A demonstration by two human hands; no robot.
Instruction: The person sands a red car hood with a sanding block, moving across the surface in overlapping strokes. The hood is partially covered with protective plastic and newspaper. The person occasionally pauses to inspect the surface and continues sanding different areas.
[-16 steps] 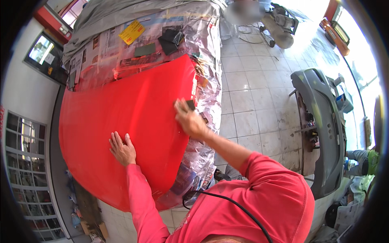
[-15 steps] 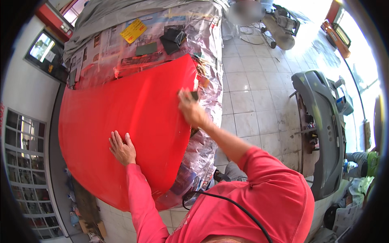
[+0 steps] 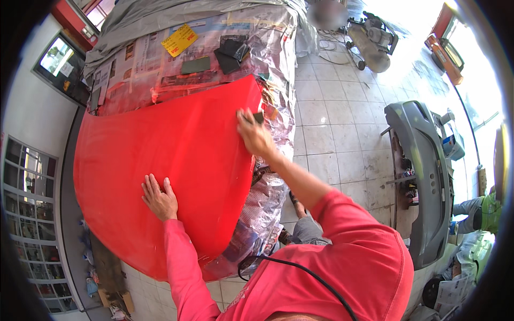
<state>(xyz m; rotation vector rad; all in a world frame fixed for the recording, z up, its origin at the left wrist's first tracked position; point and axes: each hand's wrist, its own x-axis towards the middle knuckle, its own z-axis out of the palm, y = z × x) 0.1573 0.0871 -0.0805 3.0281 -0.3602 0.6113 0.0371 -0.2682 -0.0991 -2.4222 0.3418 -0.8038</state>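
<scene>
A red car hood lies before me on a car covered with newspaper and plastic sheeting. My left hand rests flat on the hood's near middle with its fingers stretched out. At the hood's right edge my right hand presses a dark piece of sandpaper, mostly hidden under the fingers. On the newspaper past the hood lie black sanding sheets, a grey-green sanding sheet and a yellow printed sheet.
A grey bumper stands on a rack at the right. Beyond it, a person's green garment shows. An air compressor sits on the tiled floor at the far right. A black cable crosses my shirt.
My right hand has moved slightly along the hood's right edge with the sandpaper. My left hand stays flat in the same place. The view has shifted a little.
</scene>
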